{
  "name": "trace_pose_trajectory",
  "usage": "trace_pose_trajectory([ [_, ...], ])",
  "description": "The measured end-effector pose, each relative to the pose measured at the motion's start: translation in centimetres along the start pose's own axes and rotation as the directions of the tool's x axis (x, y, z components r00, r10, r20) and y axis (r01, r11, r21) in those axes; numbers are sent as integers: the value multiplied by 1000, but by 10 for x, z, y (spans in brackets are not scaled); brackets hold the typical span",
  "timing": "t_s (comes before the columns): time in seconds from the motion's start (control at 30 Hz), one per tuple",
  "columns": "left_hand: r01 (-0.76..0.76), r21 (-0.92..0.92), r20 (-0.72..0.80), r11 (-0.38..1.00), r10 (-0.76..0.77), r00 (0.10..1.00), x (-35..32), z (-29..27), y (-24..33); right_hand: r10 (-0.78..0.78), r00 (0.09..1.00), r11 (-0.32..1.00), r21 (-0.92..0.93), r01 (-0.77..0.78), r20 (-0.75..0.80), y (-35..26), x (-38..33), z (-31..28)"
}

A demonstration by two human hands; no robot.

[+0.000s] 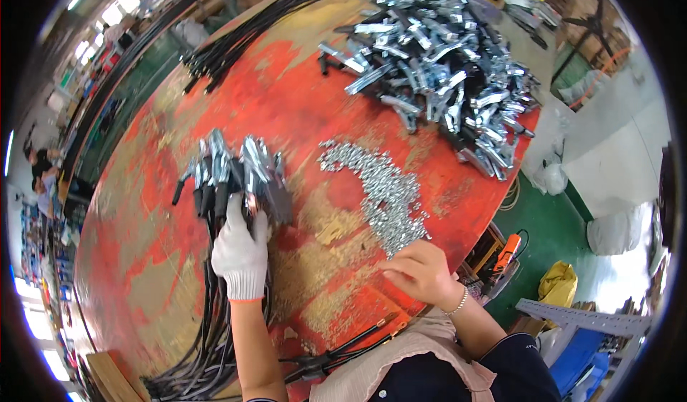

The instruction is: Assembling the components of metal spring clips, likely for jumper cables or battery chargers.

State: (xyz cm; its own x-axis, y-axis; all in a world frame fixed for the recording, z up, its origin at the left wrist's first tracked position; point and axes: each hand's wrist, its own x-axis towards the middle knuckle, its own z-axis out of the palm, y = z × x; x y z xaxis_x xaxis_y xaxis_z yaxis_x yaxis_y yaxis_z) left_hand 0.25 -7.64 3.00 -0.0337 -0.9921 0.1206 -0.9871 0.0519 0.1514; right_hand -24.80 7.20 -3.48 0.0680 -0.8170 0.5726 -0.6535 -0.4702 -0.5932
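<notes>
Left hand [240, 253] (gloved) gripping clamps [232, 173], right hand [418, 269] by screws [383, 191]

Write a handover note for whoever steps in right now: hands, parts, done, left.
Left hand, in a white glove, grips a bundle of black cables with metal clamps fitted on their ends, resting on the red table.
Right hand, bare, rests fingers down at the near end of the trail of small silver screws; whether it holds one cannot be seen.
Done: the clamps in the left-hand bundle sit on cable ends.
Left: a large pile of loose clamps at the far right of the table, and bare cables along the far left edge.
</notes>
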Motion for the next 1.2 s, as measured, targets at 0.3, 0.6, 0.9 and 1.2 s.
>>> trace_pose_trajectory([
  [0.3, -397, 217, -116, 892, 427, 897, -69, 31, -12, 116, 963, 840, -494, -225, -242, 115, 53, -109],
  [0.6, -442, -100, -144, 891, 426, 893, -100, 5, -12, 377, 901, 487, -873, 2, 213, 222, 142, -187],
  [0.9, -375, -380, 125, 845, 449, 885, -193, -4, -19, 120, 953, 779, -569, -264, -278, 168, 119, -235],
  [1.2, -478, -259, 282, 839, 539, 794, -182, 21, 6, 622, 782, -150, 986, 70, 39, 86, 37, -119],
])
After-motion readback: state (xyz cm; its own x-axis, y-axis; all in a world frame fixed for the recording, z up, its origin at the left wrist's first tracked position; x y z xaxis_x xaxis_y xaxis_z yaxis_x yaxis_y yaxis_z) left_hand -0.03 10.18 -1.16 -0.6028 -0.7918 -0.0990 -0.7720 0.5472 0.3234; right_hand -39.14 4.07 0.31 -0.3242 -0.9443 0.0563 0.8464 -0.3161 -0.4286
